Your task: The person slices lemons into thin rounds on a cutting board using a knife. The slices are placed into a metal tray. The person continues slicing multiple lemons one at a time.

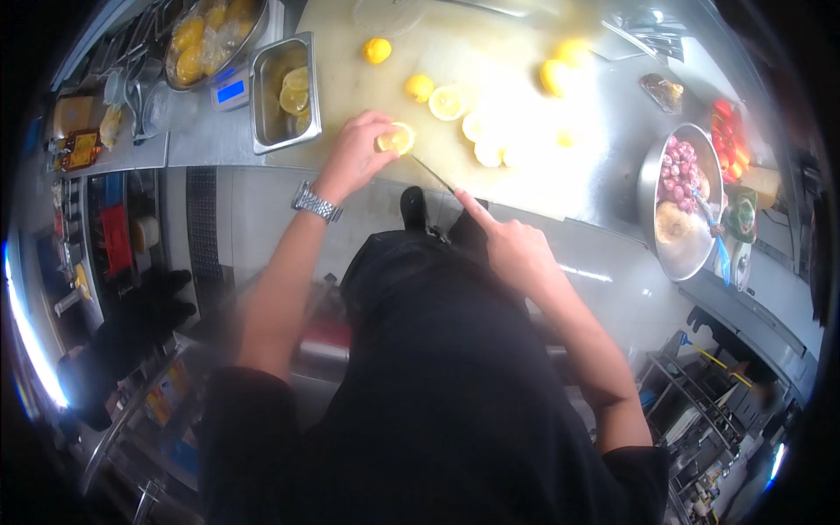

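Observation:
My left hand [361, 152] grips a cut lemon piece [396, 138] by its edge, its round cut face showing, over the near part of a pale cutting board [341, 72]. In my right hand [508, 239] is a knife [430, 172], my index finger stretched along its back. The blade's tip is close to the lemon piece; whether they touch I cannot tell. Beyond them lie a lemon half [447, 103], a small yellow lemon [419, 88] and several pale slices [487, 146], partly washed out by glare. Lemon slices [295, 90] sit inside a steel pan [254, 98] left of the board.
A bowl of bagged lemons [190, 56] stands by a digital scale [231, 92] at far left. Toward the right, a steel bowl [686, 268] holds shallots [679, 170], near red peppers [725, 131]. One lemon [377, 50] rests farther back. Other people [131, 335] stand behind at left and right.

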`<control>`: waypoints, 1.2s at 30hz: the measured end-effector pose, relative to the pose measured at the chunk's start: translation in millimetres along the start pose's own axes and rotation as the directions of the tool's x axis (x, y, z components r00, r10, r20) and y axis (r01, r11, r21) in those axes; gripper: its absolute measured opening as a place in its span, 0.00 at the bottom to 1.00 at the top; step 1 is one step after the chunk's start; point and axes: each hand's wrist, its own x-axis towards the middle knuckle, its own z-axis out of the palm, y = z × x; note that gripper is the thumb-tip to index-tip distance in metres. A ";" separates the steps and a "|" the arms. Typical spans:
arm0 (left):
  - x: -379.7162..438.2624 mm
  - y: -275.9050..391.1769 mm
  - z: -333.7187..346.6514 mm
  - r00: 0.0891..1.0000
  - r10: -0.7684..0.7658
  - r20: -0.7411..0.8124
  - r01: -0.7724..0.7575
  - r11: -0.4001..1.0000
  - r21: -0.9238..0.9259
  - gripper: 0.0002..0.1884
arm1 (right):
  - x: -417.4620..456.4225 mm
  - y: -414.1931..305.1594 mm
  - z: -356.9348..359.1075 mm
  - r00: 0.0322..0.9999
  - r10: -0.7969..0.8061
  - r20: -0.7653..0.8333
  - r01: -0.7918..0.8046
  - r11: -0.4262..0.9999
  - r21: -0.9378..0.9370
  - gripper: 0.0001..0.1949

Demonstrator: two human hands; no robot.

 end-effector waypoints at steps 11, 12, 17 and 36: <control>2.0 -3.3 6.6 1.000 -0.020 0.006 0.021 0.998 -0.060 0.20 | 13.6 -4.1 4.1 0.985 -0.079 -0.153 0.078 0.997 -0.014 0.46; 1.6 -4.4 6.8 1.000 -0.013 0.003 0.013 0.998 -0.056 0.20 | 14.2 -4.1 4.1 0.984 -0.081 -0.157 0.078 0.997 -0.025 0.46; 0.1 -5.3 5.3 1.000 -0.021 0.012 0.022 0.997 -0.069 0.21 | 16.0 -5.1 -0.8 0.983 -0.112 -0.147 0.106 0.993 -0.053 0.47; -2.4 8.4 6.9 0.999 -0.012 -0.050 0.013 1.000 0.018 0.23 | 10.5 6.5 0.8 0.987 -0.111 -0.116 0.107 0.993 -0.044 0.45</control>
